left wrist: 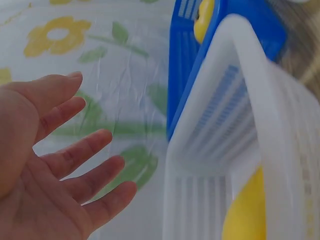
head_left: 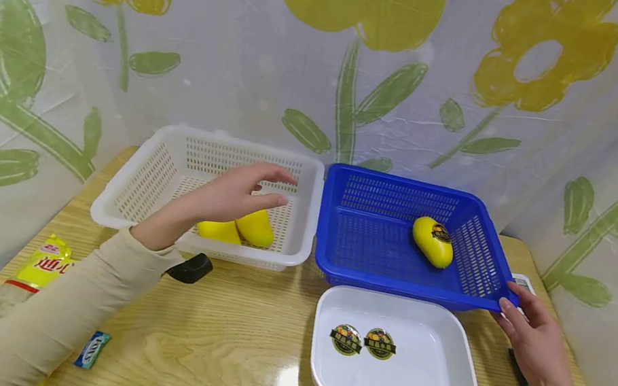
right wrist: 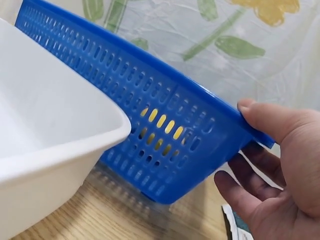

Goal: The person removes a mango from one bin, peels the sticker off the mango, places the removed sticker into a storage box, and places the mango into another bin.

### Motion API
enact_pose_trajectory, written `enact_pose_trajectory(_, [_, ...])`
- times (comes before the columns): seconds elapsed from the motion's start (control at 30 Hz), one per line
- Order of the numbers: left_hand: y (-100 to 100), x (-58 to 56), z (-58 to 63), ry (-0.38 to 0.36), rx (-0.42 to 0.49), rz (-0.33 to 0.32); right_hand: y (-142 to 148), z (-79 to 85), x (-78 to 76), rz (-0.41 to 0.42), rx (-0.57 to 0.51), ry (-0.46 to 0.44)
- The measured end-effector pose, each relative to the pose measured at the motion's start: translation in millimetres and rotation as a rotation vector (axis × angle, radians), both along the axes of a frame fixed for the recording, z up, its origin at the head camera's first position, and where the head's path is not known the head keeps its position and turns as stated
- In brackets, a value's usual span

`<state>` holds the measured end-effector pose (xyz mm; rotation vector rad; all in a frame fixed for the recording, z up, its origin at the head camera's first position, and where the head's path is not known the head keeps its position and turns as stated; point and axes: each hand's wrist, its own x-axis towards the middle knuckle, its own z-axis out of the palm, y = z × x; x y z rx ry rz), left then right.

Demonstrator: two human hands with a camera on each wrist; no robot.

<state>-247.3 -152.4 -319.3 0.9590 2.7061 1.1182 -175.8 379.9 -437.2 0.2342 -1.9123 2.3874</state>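
Note:
My right hand point(head_left: 538, 337) pinches the front right corner of the blue basket point(head_left: 386, 282), thumb on top of the rim and fingers beneath, as the right wrist view shows. Inside that basket lies one yellow mango point(head_left: 426, 249) bearing a dark round sticker. Over the white basket point(head_left: 111, 206), my left hand point(head_left: 231, 193) hovers with its fingers spread and holding nothing. Two yellow mangoes point(head_left: 256, 228) sit in the white basket, partly covered by the left hand and wrist in the head view.
In front of the blue basket stands a white tray point(head_left: 437, 381) with two round stickers point(head_left: 380, 344) on its bottom. A yellow-and-clear food bag point(head_left: 45, 260) and a small blue packet point(head_left: 92, 349) lie at the left. A flowered curtain point(head_left: 229, 82) hangs behind the baskets.

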Motion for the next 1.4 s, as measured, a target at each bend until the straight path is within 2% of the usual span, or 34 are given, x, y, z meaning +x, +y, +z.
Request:
enact_pose_trajectory(0.2, [29.9,0.7,-2.3,-0.014,0.029,-0.068,0.9,-3.2,-0.2,0.033,-0.004,0.027])
enact_pose_trajectory(0.5, [58.1,-0.3,-1.0,-0.028,0.051,-0.118,4.5,-4.2,-3.1,0.026,0.157,0.032])
enact_pose_trajectory(0.7, [73.5,-2.6,1.8,-0.026,0.044,-0.157,9.1,-7.0,-5.5,0.049,0.107,0.09])
enact_pose_trajectory(0.8, [84.7,-5.5,3.2,-0.058,0.052,-0.155,9.0,-7.7,-6.8,0.057,0.085,0.098])
enact_pose_trajectory(0.93, [106.0,-12.8,2.6,-0.137,0.095,-0.154,6.9,-9.0,-6.9,0.08,0.026,0.099])
enact_pose_trajectory(1.2, [151.4,-29.7,-14.1,-0.278,0.134,-0.161,3.7,-15.3,-4.1,0.1,-0.09,0.114])
enact_pose_trajectory(1.3, [169.7,-37.8,-24.0,-0.316,0.147,-0.13,4.7,-14.8,-3.6,0.12,-0.115,0.111])
enact_pose_trajectory(1.4, [187.7,-47.4,-34.0,-0.358,0.159,-0.061,3.9,-13.5,-5.0,0.139,-0.126,0.113])
